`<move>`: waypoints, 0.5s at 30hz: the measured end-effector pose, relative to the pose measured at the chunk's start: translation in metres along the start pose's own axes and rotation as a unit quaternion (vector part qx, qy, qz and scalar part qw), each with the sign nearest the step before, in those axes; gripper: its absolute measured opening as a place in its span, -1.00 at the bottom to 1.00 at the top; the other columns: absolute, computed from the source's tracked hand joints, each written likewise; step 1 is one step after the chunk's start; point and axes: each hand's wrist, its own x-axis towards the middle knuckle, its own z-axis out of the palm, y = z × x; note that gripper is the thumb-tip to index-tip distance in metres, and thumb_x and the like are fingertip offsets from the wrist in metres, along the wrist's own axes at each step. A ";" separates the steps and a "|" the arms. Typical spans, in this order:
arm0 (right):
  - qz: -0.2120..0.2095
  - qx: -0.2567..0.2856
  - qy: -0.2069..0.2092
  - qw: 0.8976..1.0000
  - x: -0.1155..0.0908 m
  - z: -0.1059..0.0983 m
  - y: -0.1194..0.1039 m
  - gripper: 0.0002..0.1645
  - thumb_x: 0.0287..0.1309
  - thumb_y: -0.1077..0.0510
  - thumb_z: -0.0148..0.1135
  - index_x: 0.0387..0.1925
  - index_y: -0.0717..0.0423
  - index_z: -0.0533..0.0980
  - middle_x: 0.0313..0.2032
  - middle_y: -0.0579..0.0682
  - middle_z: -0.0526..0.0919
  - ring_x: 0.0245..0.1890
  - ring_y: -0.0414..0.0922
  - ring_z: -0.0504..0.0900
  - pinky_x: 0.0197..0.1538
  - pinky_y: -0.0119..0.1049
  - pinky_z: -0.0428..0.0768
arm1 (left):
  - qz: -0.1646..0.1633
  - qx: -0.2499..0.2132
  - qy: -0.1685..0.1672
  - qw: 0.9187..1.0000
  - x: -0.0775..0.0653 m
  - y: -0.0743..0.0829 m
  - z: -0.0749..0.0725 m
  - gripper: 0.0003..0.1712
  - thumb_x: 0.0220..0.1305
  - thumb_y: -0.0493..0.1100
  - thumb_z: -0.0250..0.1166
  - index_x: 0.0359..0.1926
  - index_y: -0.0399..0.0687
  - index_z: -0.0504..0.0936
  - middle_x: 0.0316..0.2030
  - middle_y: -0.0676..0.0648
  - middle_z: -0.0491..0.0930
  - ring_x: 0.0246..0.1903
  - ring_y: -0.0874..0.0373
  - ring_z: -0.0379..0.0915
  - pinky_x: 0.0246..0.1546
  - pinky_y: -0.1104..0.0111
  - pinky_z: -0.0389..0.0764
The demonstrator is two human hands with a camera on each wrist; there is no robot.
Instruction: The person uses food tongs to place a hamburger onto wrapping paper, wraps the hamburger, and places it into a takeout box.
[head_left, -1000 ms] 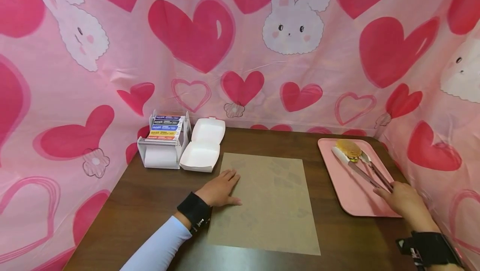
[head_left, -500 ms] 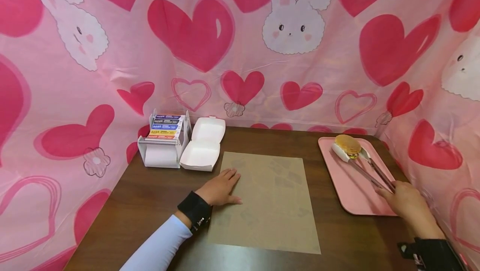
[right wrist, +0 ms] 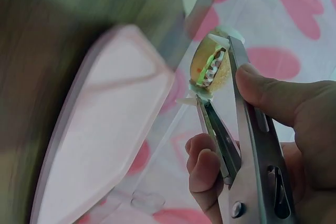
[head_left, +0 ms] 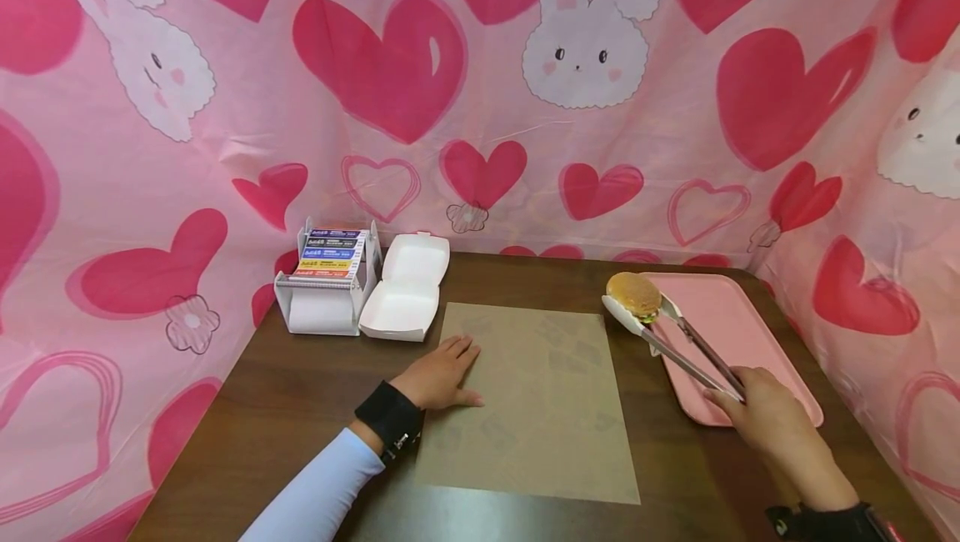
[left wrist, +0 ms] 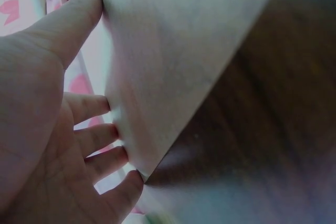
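My right hand [head_left: 772,413] grips a pair of metal tongs [head_left: 693,367], thumb on one arm and fingers curled round the other. Between the pale tong tips sits a burger [head_left: 634,295], held over the left edge of the pink tray [head_left: 738,317]. The right wrist view shows the burger's side [right wrist: 211,66], with green and white filling between the buns. My left hand [head_left: 438,377] rests with fingers spread on the left edge of a brown paper sheet [head_left: 532,409] lying flat on the table. In the left wrist view, the straight fingertips [left wrist: 118,156] touch the paper near its corner.
An open white clamshell box [head_left: 405,288] stands behind the paper's left corner. Beside it is a white dispenser [head_left: 326,308] with a row of coloured labels. A pink heart-patterned cloth [head_left: 480,108] hangs behind the dark wooden table [head_left: 247,442].
The tongs have lifted the burger up from the pink tray and carried it left, past the tray's edge. My left hand has stayed on the paper.
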 end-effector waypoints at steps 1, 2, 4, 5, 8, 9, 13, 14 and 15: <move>-0.002 0.005 0.000 1.000 -0.002 0.001 -0.005 -0.52 0.12 0.12 0.47 -0.16 0.48 0.54 -0.33 0.32 0.60 -0.28 0.32 0.62 -0.21 0.26 0.54 | 0.001 0.000 0.001 1.000 0.000 0.000 0.000 0.01 0.25 0.32 0.35 0.47 -0.26 0.31 0.49 -0.29 0.21 0.50 -0.21 0.05 0.47 0.04 0.18; -0.005 0.009 0.003 1.000 -0.004 0.003 -0.009 -0.53 0.10 0.13 0.48 -0.15 0.47 0.54 -0.32 0.31 0.60 -0.28 0.30 0.62 -0.22 0.26 0.54 | 0.002 0.001 0.002 1.000 0.000 0.000 -0.001 0.01 0.25 0.32 0.35 0.47 -0.27 0.31 0.48 -0.29 0.22 0.50 -0.21 0.05 0.47 0.04 0.18; -0.011 0.011 0.007 1.000 -0.008 0.007 -0.017 -0.53 0.10 0.13 0.49 -0.13 0.44 0.55 -0.31 0.28 0.61 -0.27 0.28 0.62 -0.23 0.25 0.55 | 0.005 0.000 0.004 1.000 -0.001 0.000 -0.001 0.01 0.24 0.31 0.35 0.46 -0.28 0.31 0.48 -0.30 0.22 0.50 -0.22 0.06 0.46 0.04 0.19; -0.014 0.014 0.009 1.000 -0.011 0.008 -0.021 -0.52 0.09 0.13 0.50 -0.12 0.44 0.55 -0.30 0.28 0.61 -0.26 0.28 0.63 -0.23 0.25 0.55 | 0.006 0.001 0.005 1.000 -0.001 0.000 -0.001 0.01 0.24 0.32 0.35 0.46 -0.28 0.31 0.48 -0.30 0.23 0.50 -0.22 0.06 0.46 0.04 0.19; -0.032 0.020 0.021 0.999 -0.018 0.014 -0.030 -0.50 0.06 0.14 0.52 -0.11 0.42 0.55 -0.29 0.24 0.62 -0.26 0.25 0.64 -0.23 0.23 0.56 | 0.004 -0.002 0.004 1.000 0.000 0.001 -0.002 0.01 0.24 0.32 0.35 0.46 -0.28 0.31 0.48 -0.30 0.22 0.50 -0.22 0.06 0.46 0.03 0.19; -0.037 0.023 0.024 0.999 -0.021 0.016 -0.032 -0.51 0.05 0.14 0.53 -0.11 0.41 0.55 -0.29 0.22 0.62 -0.27 0.22 0.64 -0.23 0.21 0.57 | 0.002 -0.002 0.004 1.000 0.000 0.001 -0.001 0.01 0.24 0.32 0.35 0.46 -0.27 0.31 0.48 -0.30 0.22 0.50 -0.22 0.06 0.46 0.03 0.20; -0.058 0.026 0.035 0.997 -0.030 0.026 -0.041 -0.49 -0.01 0.17 0.57 -0.09 0.38 0.57 -0.31 0.13 0.62 -0.34 0.07 0.63 -0.28 0.08 0.57 | -0.004 -0.005 -0.001 1.000 -0.001 0.001 -0.002 0.02 0.23 0.33 0.35 0.47 -0.25 0.31 0.49 -0.28 0.21 0.50 -0.21 0.05 0.46 0.03 0.19; -0.062 0.027 0.036 0.997 -0.032 0.028 -0.042 -0.49 -0.02 0.17 0.57 -0.09 0.38 0.57 -0.30 0.12 0.62 -0.35 0.04 0.63 -0.28 0.06 0.57 | -0.005 -0.005 -0.001 1.000 -0.001 0.001 -0.001 0.02 0.23 0.33 0.35 0.47 -0.25 0.30 0.49 -0.28 0.21 0.50 -0.21 0.05 0.46 0.03 0.19; -0.066 0.025 0.039 0.997 -0.034 0.031 -0.044 -0.48 -0.02 0.17 0.57 -0.08 0.37 0.58 -0.30 0.10 0.62 -0.36 0.01 0.62 -0.29 0.03 0.57 | -0.005 -0.006 -0.002 1.000 -0.001 0.000 -0.001 0.02 0.24 0.33 0.35 0.47 -0.25 0.30 0.49 -0.28 0.20 0.51 -0.21 0.04 0.46 0.03 0.19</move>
